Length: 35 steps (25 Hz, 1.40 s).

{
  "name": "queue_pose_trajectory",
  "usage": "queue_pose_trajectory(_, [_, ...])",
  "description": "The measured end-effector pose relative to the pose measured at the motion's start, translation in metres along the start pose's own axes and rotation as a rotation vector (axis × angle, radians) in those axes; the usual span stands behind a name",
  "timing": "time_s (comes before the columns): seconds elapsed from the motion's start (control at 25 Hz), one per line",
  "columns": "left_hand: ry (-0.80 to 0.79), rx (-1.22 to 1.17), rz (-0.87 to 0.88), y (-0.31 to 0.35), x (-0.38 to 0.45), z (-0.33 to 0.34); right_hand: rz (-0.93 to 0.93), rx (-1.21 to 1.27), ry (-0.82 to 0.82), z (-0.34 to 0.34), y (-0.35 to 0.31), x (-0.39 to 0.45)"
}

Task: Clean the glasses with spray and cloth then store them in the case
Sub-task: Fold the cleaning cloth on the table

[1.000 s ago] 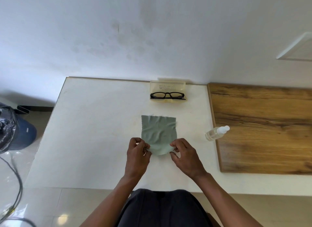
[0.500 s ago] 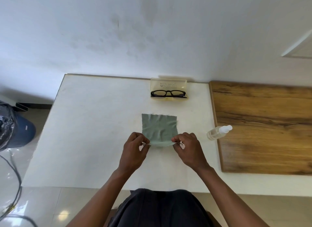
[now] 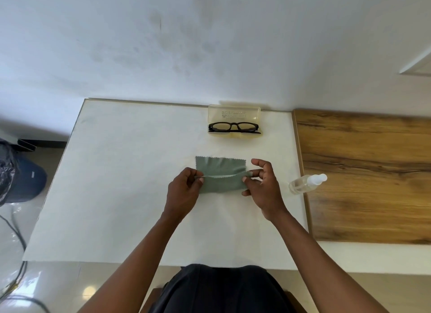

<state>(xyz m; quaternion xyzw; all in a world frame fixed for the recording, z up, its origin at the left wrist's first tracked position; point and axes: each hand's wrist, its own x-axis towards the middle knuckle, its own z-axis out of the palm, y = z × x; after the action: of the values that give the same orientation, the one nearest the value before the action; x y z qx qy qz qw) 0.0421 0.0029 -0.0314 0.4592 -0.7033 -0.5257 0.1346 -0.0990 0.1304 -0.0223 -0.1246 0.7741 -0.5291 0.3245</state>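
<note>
Since half a second ago the cloth's point(image 3: 220, 179) near edge has been folded over toward the far edge, so the cloth now lies doubled on the white table point(image 3: 121, 184). Left hand point(image 3: 184, 190) pinches the folded edge at its left end. Right hand point(image 3: 262, 184) has let go of its corner: fingers spread and loosely bent, fingertips touching the cloth's right end, gripping nothing. Glasses point(image 3: 234, 127) sit in the open yellowish case point(image 3: 234, 113) at the table's far edge, by the wall. Spray bottle point(image 3: 306, 183) lies on its side, right of the right hand, at the wooden board's point(image 3: 373, 172) edge.
</note>
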Motion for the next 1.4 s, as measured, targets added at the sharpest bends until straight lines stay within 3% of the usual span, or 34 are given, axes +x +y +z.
queue_pose_trajectory(0.2, [0.134, 0.086, -0.004, 0.014, 0.021, 0.015, -0.035, -0.117, 0.089, 0.012, -0.005, 0.02])
queue_pose_trajectory(0.72, [0.194, 0.238, -0.016, 0.007, 0.046, 0.022, -0.179, -0.35, 0.195, 0.021, 0.008, 0.035])
queue_pose_trajectory(1.08, [0.245, 0.243, -0.065, 0.004, 0.051, 0.018, -0.183, -0.469, 0.346, 0.02, 0.014, 0.037])
queue_pose_trajectory(1.2, [0.252, 0.298, 0.099, 0.002, 0.032, 0.014, -0.406, -0.532, 0.408, 0.014, 0.02, 0.025])
queue_pose_trajectory(1.32, [0.156, 0.528, 0.376, -0.015, 0.011, 0.017, -0.664, -0.725, 0.281, 0.011, 0.033, 0.011])
queue_pose_trajectory(1.4, [0.128, 0.615, 0.364, -0.023, 0.005, 0.017, -0.748, -0.908, 0.195, 0.011, 0.041, 0.005])
